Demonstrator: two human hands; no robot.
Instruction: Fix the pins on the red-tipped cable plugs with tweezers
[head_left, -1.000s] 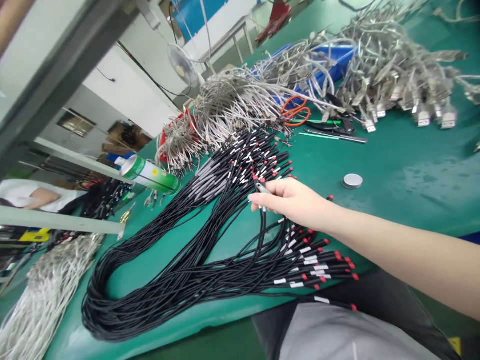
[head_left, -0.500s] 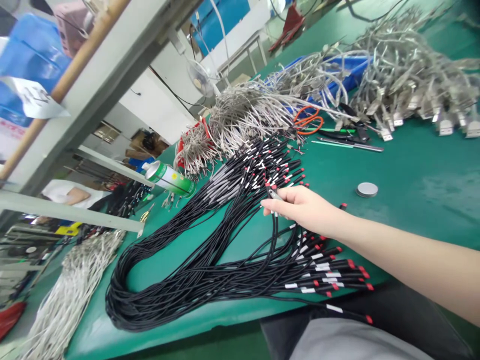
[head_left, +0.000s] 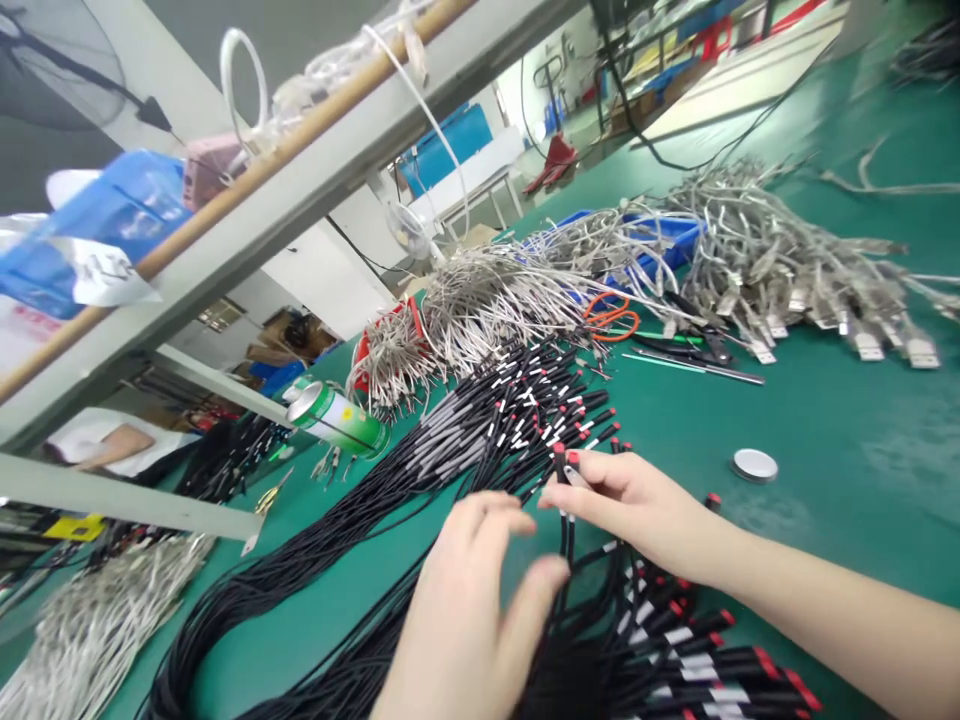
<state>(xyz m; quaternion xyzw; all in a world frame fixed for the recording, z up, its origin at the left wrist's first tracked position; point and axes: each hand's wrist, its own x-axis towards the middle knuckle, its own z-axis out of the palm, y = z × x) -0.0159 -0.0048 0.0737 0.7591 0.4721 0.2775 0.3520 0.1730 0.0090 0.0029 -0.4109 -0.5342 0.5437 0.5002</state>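
Observation:
Pinched in my right hand (head_left: 626,505) are two black cables (head_left: 566,535) whose red-capped ends point up past the fingertips. A small greyish piece shows by the thumb; its kind I cannot make out. My left hand (head_left: 469,600), slightly blurred, hovers just left of the cables, thumb and fingers apart and nothing between them. Beneath both hands lies a long looped bundle of black cables (head_left: 337,545) with white labels. One group of red-tipped cable ends (head_left: 720,665) fans out at lower right, partly under my right forearm. Another labelled group (head_left: 525,400) lies beyond the hands.
Grey USB cables (head_left: 810,290) are heaped at the back right, some over a blue tray (head_left: 675,240). Nearby lie orange-handled scissors (head_left: 611,318) and a tweezer-like tool (head_left: 697,368). A round lid (head_left: 754,465) sits at right. A green spray can (head_left: 337,420) leans left, below a shelf beam (head_left: 225,240).
My left hand has come into view from below, beside the held cables. My right hand still holds the cables. The camera view has shifted, so the table's things appear lower.

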